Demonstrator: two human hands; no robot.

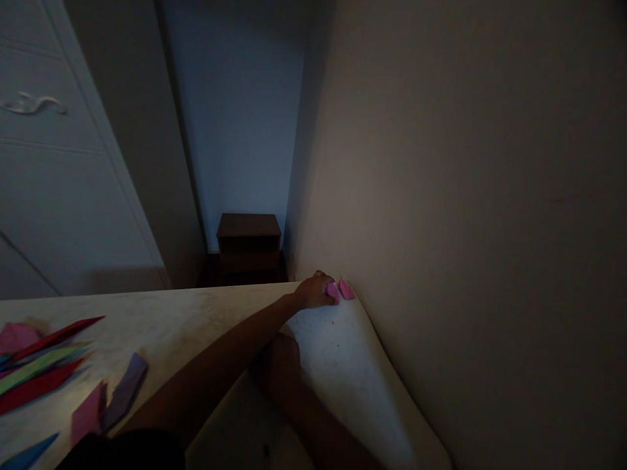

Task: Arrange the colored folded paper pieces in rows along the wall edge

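At the far right corner of the mattress (337,352), my left hand (313,292) is closed on a pink folded paper piece (332,292). Just to the right, another pink paper piece (345,288) rests at the mattress edge by the wall, apart from the one in my hand. My left arm stretches across from the lower left. Below it, in deep shadow, what appears to be my right hand (279,356) is on the mattress; its fingers do not show.
Several coloured paper pieces lie at the left, among them a red strip (53,339), a green strip (44,365), a purple piece (126,390) and a blue piece (32,452). A wall (465,228) borders the right side. Beyond the mattress stand a brown nightstand (249,225) and a white wardrobe (63,215).
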